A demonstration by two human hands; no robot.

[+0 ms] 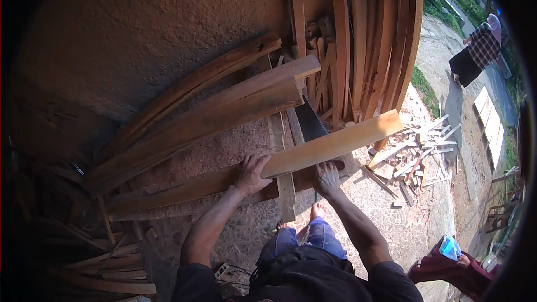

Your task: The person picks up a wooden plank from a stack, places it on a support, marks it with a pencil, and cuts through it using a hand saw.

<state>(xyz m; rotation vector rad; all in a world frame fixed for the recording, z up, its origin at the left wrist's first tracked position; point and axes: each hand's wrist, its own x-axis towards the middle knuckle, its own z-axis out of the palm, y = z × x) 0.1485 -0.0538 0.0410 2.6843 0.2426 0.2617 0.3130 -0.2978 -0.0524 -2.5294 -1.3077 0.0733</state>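
Observation:
A long wooden plank (pixel 335 141) lies slantwise in front of me, its sunlit end at the right. My left hand (pixel 253 174) grips it near the middle, thumb along the near edge. A handsaw (pixel 309 122) shows its dark blade beyond the plank; the plank hides part of it. My right hand (pixel 326 179) is closed at the brown saw handle, just on the near side of the plank, with its fingers partly hidden. Under the plank runs a narrow wooden crosspiece (pixel 287 197), between my two hands.
Thick beams (pixel 224 112) lie beyond the plank. Tall boards (pixel 386 39) lean on the brown wall (pixel 168 17). Offcuts (pixel 417 159) are heaped at the right. One person (pixel 484 47) is on the path; another in dark red (pixel 461 268) is at lower right. More timber (pixel 112 285) lies lower left.

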